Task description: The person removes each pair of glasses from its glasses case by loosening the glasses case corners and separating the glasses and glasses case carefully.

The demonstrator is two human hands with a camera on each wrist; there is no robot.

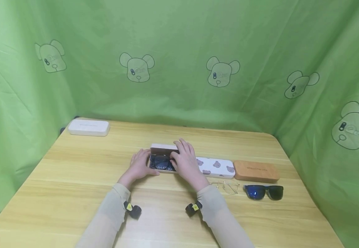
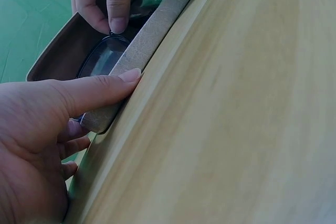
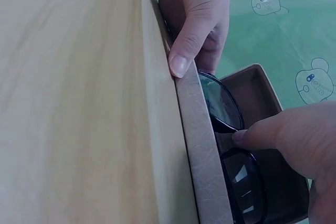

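Observation:
An open glasses case (image 1: 161,151) stands mid-table with its lid raised at the back. My left hand (image 1: 140,164) holds its left end, the thumb lying on the front wall (image 2: 152,38) and the fingers around the end. Black-framed glasses (image 3: 245,182) are inside the case, over a dark cloth with white letters (image 1: 164,168). Reaching in from the right, my right hand (image 1: 187,162) pinches the glasses at the bridge between thumb and forefinger. Part of the case's right end is hidden behind this hand in the head view.
Right of the hands lie a white bear-print case (image 1: 217,167) and an orange-brown case (image 1: 256,171). In front of them are thin gold-framed glasses (image 1: 230,187) and blue-lensed sunglasses (image 1: 264,192). A white case (image 1: 89,127) sits at the far left corner. Green curtains (image 1: 179,96) surround the table.

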